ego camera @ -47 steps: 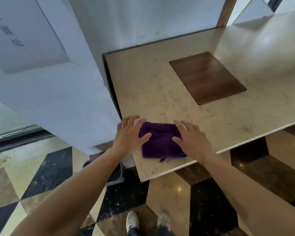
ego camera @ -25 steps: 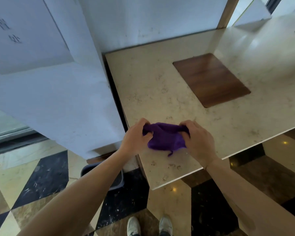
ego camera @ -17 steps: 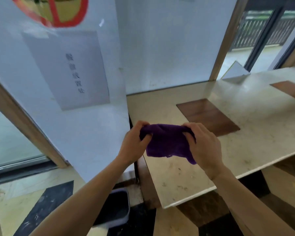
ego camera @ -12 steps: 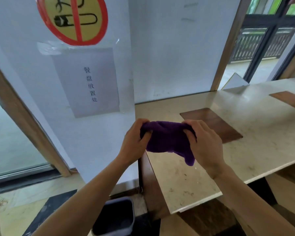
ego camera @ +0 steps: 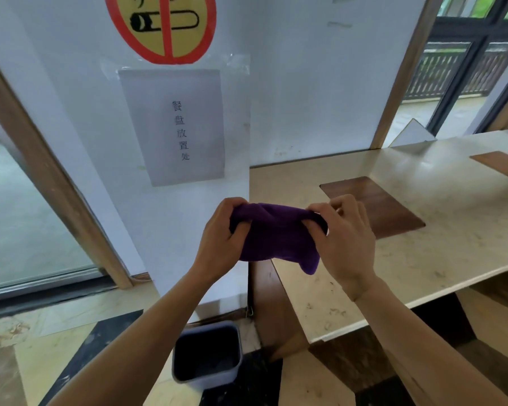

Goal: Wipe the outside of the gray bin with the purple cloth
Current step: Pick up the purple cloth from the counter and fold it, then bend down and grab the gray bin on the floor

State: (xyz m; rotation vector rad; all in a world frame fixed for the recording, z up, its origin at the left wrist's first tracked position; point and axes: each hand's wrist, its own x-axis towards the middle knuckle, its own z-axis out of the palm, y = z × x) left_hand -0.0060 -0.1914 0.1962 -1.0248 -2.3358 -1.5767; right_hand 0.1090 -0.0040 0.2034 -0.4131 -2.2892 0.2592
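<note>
I hold the purple cloth (ego camera: 276,235) in the air above the counter's left end, bunched between both hands. My left hand (ego camera: 220,244) grips its left edge and my right hand (ego camera: 346,241) grips its right edge, with one corner hanging down. The gray bin (ego camera: 232,376) stands on the floor below my left forearm, beside the counter's wooden end panel. Its opening faces up and its inside looks dark. Part of its left rim is hidden by my forearm.
A beige stone counter (ego camera: 423,259) with a dark wooden inlay (ego camera: 373,206) runs to the right. A white wall pillar (ego camera: 188,230) with a paper notice (ego camera: 176,127) and a no-smoking sign stands behind the bin. The floor (ego camera: 41,361) is polished patterned stone.
Both hands picked the cloth up off the counter and bunched it. The view tilted upward, and the bin now shows more fully at the bottom.
</note>
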